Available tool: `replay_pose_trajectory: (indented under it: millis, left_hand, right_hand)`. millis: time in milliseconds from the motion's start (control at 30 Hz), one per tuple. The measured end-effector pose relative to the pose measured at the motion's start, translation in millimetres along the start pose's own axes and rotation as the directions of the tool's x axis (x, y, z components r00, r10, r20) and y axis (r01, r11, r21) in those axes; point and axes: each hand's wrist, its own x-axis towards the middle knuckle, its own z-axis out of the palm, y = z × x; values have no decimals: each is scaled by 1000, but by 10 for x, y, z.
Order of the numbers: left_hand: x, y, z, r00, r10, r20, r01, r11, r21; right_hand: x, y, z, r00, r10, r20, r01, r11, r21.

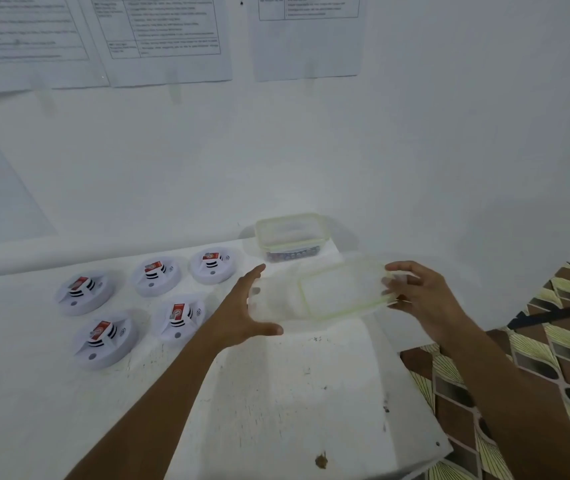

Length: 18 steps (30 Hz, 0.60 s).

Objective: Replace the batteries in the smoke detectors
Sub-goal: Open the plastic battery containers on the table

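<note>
Five smoke detectors sit face-up on the white counter, all to the left of the clear plastic box and a little nearer the person than it. Three form a row closer to the box and two lie in a row further from it. Each is round and white with a red-and-white label on its raised centre. None of them is touched.

The box stands against the wall at the back of the counter. It has a green-edged rim, and small dark items lie in its bottom, too blurred to name for sure.

Just in front of the box, both hands hold a clear lid with a green seal above the counter, tilted and smeared by motion. The left hand is spread wide with fingers nearly straight, its fingertips and thumb against the lid's end away from the box's right side. The right hand has its fingers curled and pinches the opposite end. The lid and hands stand between the person and the box, partly covering its lower edge.

Printed sheets are fixed on the wall above the box. To the right of the box, past the counter's edge, lies a brown and yellow patterned surface. A brown mark shows near the counter's front edge.
</note>
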Motion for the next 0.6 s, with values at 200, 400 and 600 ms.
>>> replay_pose_trajectory:
  millis: [200,400,600]
  left_hand:
    - [58,27,-151,990,30,-136,-34,999,-29]
    - [9,87,-354,959,43,-281,-69,994,-82]
    - [-15,164,-218,962,81,-262,-102,993,-67]
  right_hand:
    - [-48,-110,-419,996,-29,-86,31,999,18]
    - [-53,124,-149,997,31,-65,-30,999,12]
    - [-47,345,327,997,77,13,-77,997,-1]
